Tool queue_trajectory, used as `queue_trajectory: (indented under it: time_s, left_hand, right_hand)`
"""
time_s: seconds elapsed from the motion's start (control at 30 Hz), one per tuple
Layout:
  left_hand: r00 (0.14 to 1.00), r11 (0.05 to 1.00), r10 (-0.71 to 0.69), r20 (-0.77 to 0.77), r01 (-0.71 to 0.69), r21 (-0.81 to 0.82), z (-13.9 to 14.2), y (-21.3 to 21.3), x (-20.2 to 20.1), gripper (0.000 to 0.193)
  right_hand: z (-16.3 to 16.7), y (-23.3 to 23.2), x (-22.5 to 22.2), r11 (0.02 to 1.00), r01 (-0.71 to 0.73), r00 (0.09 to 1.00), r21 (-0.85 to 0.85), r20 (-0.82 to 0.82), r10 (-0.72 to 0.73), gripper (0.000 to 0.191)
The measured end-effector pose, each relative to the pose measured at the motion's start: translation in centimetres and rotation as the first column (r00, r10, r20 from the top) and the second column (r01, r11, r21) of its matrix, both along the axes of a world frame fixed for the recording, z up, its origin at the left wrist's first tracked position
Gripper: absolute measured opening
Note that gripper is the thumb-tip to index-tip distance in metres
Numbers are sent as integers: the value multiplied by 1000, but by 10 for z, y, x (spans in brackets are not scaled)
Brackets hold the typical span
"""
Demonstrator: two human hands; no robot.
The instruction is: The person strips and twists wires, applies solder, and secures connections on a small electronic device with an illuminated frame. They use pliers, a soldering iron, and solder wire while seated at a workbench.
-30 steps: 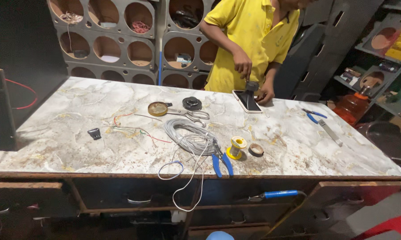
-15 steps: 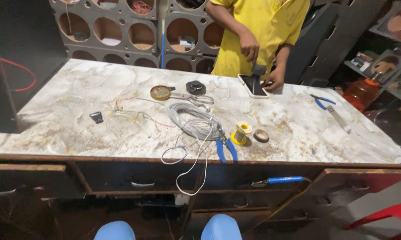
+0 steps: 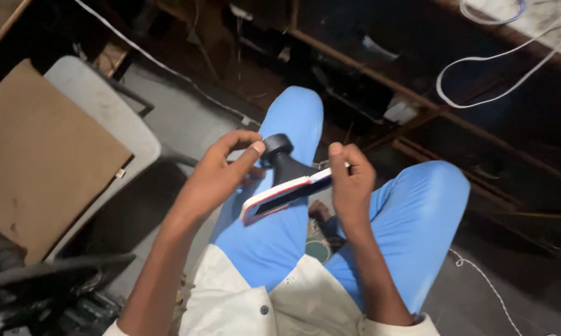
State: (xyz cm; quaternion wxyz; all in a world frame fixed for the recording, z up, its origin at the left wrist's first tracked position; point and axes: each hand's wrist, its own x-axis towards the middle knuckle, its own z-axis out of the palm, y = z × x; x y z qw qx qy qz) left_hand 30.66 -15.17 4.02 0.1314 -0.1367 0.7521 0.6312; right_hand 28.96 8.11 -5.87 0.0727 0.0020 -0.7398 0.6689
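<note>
From the head view I look down into my lap, knees in blue trousers (image 3: pixel 274 249) apart over the grey floor (image 3: pixel 187 124). My left hand (image 3: pixel 215 177) has its grip curled, thumb and forefinger closed on the round black knob (image 3: pixel 276 147) of a black mount (image 3: pixel 288 167) that sticks up from the back of a slim phone (image 3: pixel 280 196) with a red-and-white case. My right hand (image 3: pixel 351 180) pinches the far end of that phone between thumb and fingers, so the phone hangs edge-on between both hands, above my left thigh and touching nothing else. A white cable (image 3: pixel 479 74) loops down from the counter (image 3: pixel 542 15) at top right, well apart from my hands; a chair with a brown cardboard sheet (image 3: pixel 38 155) on it stands at my left. I judge the risk here to be a slip: the phone is held only by fingertips at its end and by the knob, so if the mount gave way or my pinch loosened it could drop between my knees to the hard floor.
</note>
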Motion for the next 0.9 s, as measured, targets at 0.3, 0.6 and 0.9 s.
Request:
queue_trajectory:
  time_s: [0.3,0.6,0.9]
  left_hand:
    - [835,813,-316,-449,-5,-582,48,27,51,40]
    - [815,784,-208,-541,-192,-590,29,50,65,22]
    - [768,788,-204,-608,-240,-567,13,60,84,21]
  right_hand:
    - [52,-12,13,993,2,995,115,-98,10,31]
    - [69,0,34,950,-275,952,144,-97,290,19]
    - [55,23,45,887,-369,898,276,-142,417,27]
